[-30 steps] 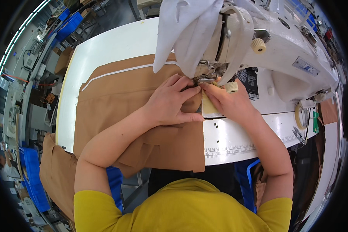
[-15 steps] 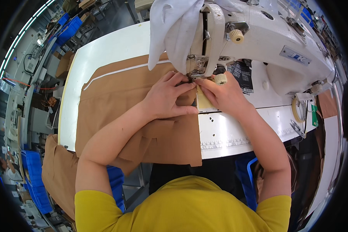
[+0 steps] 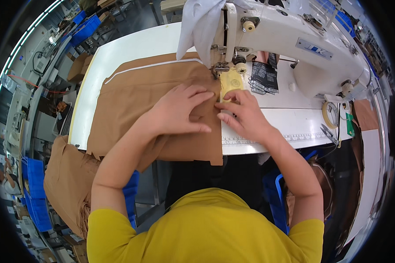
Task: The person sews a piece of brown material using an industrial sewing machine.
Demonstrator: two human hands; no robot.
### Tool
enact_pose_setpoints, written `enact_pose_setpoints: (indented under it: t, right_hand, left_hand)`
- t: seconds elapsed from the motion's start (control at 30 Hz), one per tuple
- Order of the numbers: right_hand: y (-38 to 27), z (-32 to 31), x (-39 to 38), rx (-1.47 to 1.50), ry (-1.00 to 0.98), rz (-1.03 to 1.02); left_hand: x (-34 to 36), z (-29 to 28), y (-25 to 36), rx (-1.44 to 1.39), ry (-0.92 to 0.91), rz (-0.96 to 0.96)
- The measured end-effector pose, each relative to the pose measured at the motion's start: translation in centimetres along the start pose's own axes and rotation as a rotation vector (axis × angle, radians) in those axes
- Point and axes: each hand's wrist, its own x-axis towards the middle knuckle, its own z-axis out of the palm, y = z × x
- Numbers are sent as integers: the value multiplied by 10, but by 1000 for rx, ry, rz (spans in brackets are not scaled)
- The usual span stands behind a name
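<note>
A tan fabric piece (image 3: 136,101) with a white edge strip lies flat on the white sewing table (image 3: 118,48). My left hand (image 3: 182,109) presses flat on the fabric, fingers spread, just in front of the needle. My right hand (image 3: 243,114) rests on the fabric's right edge, its fingertips pinching the edge beside a yellow patch (image 3: 231,81) on the machine bed. The presser foot (image 3: 218,69) of the white sewing machine (image 3: 294,39) sits just beyond both hands.
A white cloth (image 3: 197,24) hangs over the machine head. Black labels (image 3: 264,76) lie on the bed to the right. A tape roll (image 3: 328,115) and scissors (image 3: 329,133) sit at the right. More tan fabric (image 3: 68,184) hangs at lower left. Blue bins (image 3: 85,28) stand far left.
Both hands have slid back toward me along the fabric, away from the needle. The yellow patch on the bed is now uncovered.
</note>
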Motion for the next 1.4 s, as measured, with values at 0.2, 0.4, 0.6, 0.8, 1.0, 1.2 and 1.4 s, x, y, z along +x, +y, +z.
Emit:
enact_pose_setpoints:
  t: [0.2,0.4,0.6,0.8,1.0,1.2,1.4]
  right_hand:
    - [-58,8,-23,66,-39,40]
    - [-69,17,-28,62,-14,17]
    - [-72,17,-35,39,0,4]
    - [-77,16,-40,70,22,45]
    - [-82,18,-41,113,41,40]
    - [-93,12,-38,370,119,240]
    - [-98,19,-28,656,34,402]
  left_hand:
    - [-66,2,30,35,85,-10]
    - [-69,22,17,215,286,-32]
    - [-56,24,27,176,310,-75]
    - [-63,8,75,-142,432,-284]
    - [-57,39,77,16,544,-211]
    - [-52,66,47,149,707,-40]
    - [-55,62,52,220,725,30]
